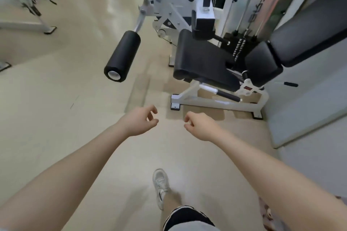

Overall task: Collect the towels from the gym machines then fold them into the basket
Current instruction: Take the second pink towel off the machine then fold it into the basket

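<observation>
— Pale gym floor (pixel 56 118), white-framed leg machine (pixel 187 5) ahead with a black seat (pixel 202 58) and a black roller pad (pixel 122 56). Any towel?

— None that I can see, and no basket either.

— And the hands?

— Left hand (pixel 139 122) and right hand (pixel 199 125) hang over the floor, fingers loosely curled, holding nothing. One white sneaker (pixel 160 187) is stepping forward.

Both forearms are bare, no sleeves visible. The person wears black shorts (pixel 185 215) with a white edge stripe, and a white sneaker (pixel 160 186) with a dark mark.
</observation>
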`<state>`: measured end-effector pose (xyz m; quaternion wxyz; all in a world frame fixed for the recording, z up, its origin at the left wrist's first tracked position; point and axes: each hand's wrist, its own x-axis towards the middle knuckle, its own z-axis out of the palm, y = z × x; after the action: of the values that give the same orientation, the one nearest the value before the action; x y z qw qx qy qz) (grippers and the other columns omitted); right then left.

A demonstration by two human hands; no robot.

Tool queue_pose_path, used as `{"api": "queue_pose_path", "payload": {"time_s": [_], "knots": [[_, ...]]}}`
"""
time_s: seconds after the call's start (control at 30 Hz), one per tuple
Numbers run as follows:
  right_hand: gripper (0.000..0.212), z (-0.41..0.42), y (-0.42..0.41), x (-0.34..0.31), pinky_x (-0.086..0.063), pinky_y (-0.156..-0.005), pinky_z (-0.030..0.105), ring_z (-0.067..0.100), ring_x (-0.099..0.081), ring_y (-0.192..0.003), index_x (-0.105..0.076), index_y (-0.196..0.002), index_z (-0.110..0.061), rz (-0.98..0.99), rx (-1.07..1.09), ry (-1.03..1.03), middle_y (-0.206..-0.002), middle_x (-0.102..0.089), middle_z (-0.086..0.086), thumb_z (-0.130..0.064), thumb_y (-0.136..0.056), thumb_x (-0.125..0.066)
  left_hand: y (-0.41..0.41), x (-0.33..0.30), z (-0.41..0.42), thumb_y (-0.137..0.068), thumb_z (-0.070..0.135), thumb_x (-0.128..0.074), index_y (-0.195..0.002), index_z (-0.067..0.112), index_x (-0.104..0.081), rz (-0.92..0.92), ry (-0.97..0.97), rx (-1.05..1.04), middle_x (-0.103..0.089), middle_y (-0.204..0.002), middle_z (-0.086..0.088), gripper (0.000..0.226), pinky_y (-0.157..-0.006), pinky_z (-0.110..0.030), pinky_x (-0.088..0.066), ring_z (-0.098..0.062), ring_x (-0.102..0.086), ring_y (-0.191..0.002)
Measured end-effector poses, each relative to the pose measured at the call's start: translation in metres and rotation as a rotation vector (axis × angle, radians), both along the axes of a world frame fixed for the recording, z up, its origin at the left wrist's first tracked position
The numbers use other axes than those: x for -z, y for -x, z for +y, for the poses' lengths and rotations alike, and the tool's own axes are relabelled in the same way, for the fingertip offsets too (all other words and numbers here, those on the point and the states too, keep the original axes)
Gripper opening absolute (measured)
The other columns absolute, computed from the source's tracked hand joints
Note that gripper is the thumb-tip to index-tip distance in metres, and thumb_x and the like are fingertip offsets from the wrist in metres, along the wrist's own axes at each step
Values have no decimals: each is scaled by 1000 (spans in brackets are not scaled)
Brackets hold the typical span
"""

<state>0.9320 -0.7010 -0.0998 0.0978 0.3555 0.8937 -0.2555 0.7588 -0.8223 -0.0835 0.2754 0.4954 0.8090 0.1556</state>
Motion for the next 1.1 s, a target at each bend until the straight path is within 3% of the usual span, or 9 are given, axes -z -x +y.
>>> {"api": "queue_pose_path", "payload": {"time_s": [0.1,0.2,0.4,0.6,0.8,0.87,1.0,1.1], "knots": [[20,45,81,-18,-44,-70,34,20,-52,-84,-55,-101,-12,13,-37,32,-98,-61,5,-24,-93,-41,77,-18,39,-90,29,-50,-116,16,-51,5,17,-44,-58,-98,5,29,-78,-30,-47,-20,-58,-91],[12,84,162,-32,-40,-64,32,20,-52,-80,-50,-86,-18,46,-69,14,-93,-61,4,-23,-91,-41,150,-34,69,-90,30,-47,-106,17,-53,32,-32,-123,-61,-100,5,21,-69,-28,-44,-19,-60,-89],[19,115,314,-24,-47,-75,36,25,-57,-86,-52,-102,-15,77,-88,47,-85,-56,0,-26,-90,-42,281,-28,93,-89,28,-48,-99,19,-54,-49,-108,-226,-62,-105,4,15,-75,-29,-47,-18,-60,-91],[24,138,471,-7,-47,-72,35,23,-54,-81,-49,-112,-14,56,-86,32,-87,-53,0,-26,-92,-42,450,-4,109,-89,19,-50,-91,18,-53,-108,-191,-257,-59,-93,3,3,-63,-21,-41,-18,-55,-78],[35,154,637,-2,-50,-73,35,22,-59,-81,-39,-125,-15,155,178,141,-91,-58,4,-28,-94,-45,636,-7,134,-91,20,-49,-99,13,-57,-31,-106,-33,-58,-93,2,13,-69,-23,-37,-18,-54,-79],[35,157,689,-6,-50,-74,35,18,-57,-77,-39,-126,-16,173,206,150,-83,-57,-1,-28,-94,-44,693,-13,150,-91,20,-49,-99,13,-57,4,-69,55,-58,-90,3,14,-69,-22,-36,-19,-54,-78],[33,174,757,-12,-49,-75,37,14,-52,-71,-41,-125,-17,192,289,140,-71,-52,-7,-26,-93,-43,766,-18,200,-91,17,-48,-102,8,-57,15,-49,179,-57,-89,2,17,-68,-22,-34,-18,-51,-76],[37,209,786,-11,-50,-78,39,19,-57,-79,-39,-128,-15,182,391,132,-75,-57,-2,-24,-93,-44,802,-13,246,-91,18,-47,-104,8,-56,2,-63,245,-57,-90,2,18,-67,-21,-34,-17,-50,-74]]}}
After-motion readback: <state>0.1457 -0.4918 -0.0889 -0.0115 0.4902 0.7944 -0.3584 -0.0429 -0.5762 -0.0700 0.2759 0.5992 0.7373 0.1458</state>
